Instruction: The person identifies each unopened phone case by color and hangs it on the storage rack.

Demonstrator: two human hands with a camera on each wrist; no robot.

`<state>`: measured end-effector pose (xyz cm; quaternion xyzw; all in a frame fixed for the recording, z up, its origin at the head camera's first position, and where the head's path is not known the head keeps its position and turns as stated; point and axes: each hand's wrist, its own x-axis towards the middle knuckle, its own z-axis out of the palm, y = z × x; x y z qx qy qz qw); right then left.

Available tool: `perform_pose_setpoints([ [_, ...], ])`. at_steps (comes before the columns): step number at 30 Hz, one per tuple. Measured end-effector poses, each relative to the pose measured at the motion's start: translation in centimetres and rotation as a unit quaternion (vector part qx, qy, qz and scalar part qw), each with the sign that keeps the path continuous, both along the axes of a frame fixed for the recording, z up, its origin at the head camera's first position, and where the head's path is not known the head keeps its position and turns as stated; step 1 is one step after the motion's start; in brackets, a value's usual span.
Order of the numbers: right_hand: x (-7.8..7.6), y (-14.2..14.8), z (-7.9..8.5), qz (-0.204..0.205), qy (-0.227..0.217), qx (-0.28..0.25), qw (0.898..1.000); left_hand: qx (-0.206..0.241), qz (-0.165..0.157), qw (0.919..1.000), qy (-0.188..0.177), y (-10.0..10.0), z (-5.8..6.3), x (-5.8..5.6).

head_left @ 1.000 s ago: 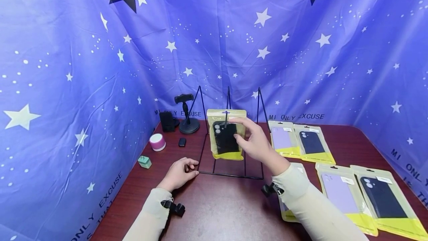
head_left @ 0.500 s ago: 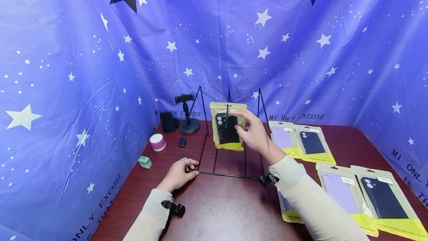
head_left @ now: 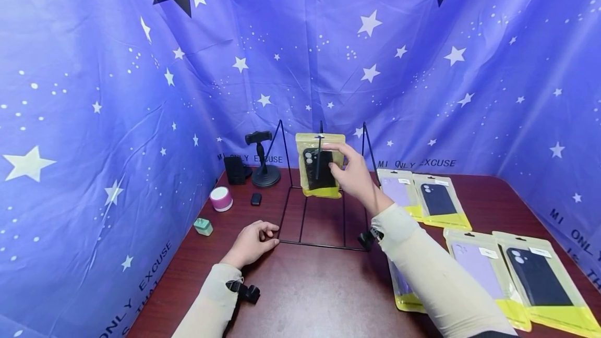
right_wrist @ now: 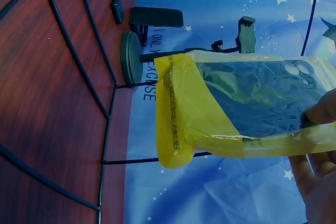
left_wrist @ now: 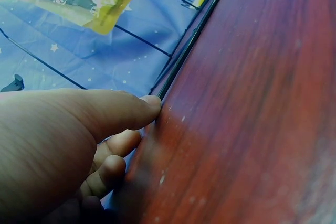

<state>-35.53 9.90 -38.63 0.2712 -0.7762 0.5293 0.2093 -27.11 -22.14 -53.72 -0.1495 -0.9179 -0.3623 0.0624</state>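
Note:
A clear and yellow packet with a black phone case inside (head_left: 310, 173) stands upright against the black wire rack (head_left: 324, 246). One of the rack's prongs comes out at the packet's hang hole and runs down over its front. My right hand (head_left: 354, 175) pinches the packet's right edge between thumb and fingers. In the right wrist view, the thumb lies on the packet (right_wrist: 252, 100) and other fingers are behind it. My left hand (head_left: 253, 243) holds the rack's front left corner. Its thumb (left_wrist: 142, 106) presses the wire, with the fingers curled below.
Several packeted phone cases lie at the right, including a lilac one (head_left: 474, 270) and a dark one (head_left: 537, 278). At the left are a phone stand (head_left: 265, 176), a black holder (head_left: 233, 171), a pink and white jar (head_left: 221, 200) and a green charger (head_left: 203, 227).
My right hand has moved the packet up and back along the prong, so more of the prong shows in front. The left hand has stayed at the rack's corner.

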Motion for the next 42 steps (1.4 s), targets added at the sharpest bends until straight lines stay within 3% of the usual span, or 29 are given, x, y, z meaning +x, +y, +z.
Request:
perform_pose_setpoints([
  [6,-0.9,-0.4,0.2,-0.009,-0.018,-0.012,1.0,0.0,0.0,1.0,-0.003,0.0,0.1,0.1],
  [19,-3.6,-0.6,0.2,-0.027,-0.01,-0.036,0.999,0.006,-0.003,1.0,-0.001,-0.1,0.0,0.0],
  [28,-4.2,-0.9,0.2,-0.037,-0.019,-0.056,0.998,0.007,-0.002,1.0,-0.004,0.0,0.1,0.0],
  [33,-4.3,-0.9,0.1,-0.021,-0.017,-0.071,0.997,0.005,-0.005,1.0,-0.001,0.0,0.0,0.0],
  [42,-4.5,-0.6,-0.3,0.018,-0.056,-0.091,0.994,0.004,-0.002,1.0,0.0,0.0,0.0,0.0],
])
